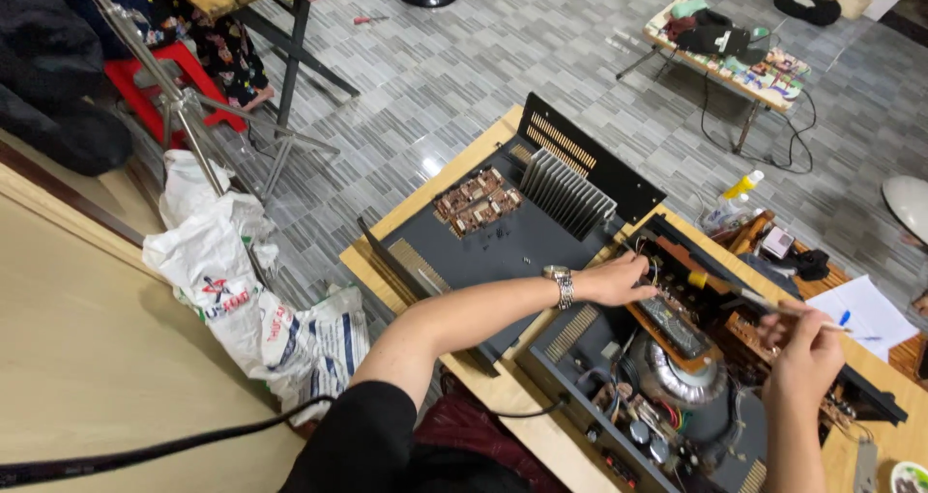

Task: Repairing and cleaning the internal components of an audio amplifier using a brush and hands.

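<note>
An opened amplifier chassis (619, 396) lies on a low wooden table (387, 251), its circuit boards, round toroidal transformer (677, 377) and wiring exposed. My left hand (619, 278), with a watch on the wrist, reaches into the chassis and pinches wires near a board. My right hand (807, 358) holds a thin tool with a yellow handle (735, 292), its tip pointing toward the left hand. Beside the chassis rests the removed dark cover panel (503, 246) with a small brown circuit board (477, 201) and a finned heat sink (565, 191).
White plastic sacks (232, 290) sit on the tiled floor to the left, near a tripod (193, 106). A small bottle (739, 188), paper with a blue pen (860, 314) and clutter lie at the table's right. A low bench (735, 53) with items stands farther back.
</note>
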